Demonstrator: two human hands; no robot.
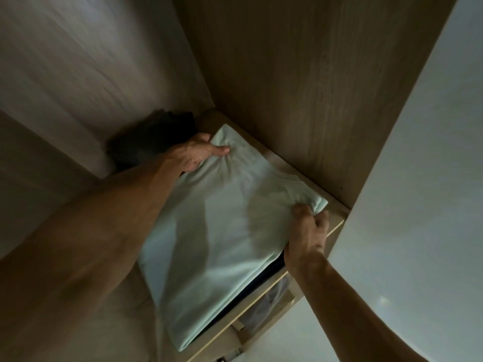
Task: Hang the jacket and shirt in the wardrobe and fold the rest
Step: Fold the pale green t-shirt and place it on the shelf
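Pale-green folded cloth garment [222, 226] lies on light wooden wardrobe shelf [335, 220], atop dark folded item [269, 274]. Left hand [198, 152] pinches far corner, right hand [307, 231] grips near corner; lower flat, square edges, release together.

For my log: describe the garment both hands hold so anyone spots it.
In the wooden wardrobe, find the corner shelf. A folded garment lies there, left hand and right hand gripping its far corners. It is pale green; the cloth beneath and bundle behind are dark.

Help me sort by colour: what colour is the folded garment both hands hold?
The garment is pale mint green; head view.
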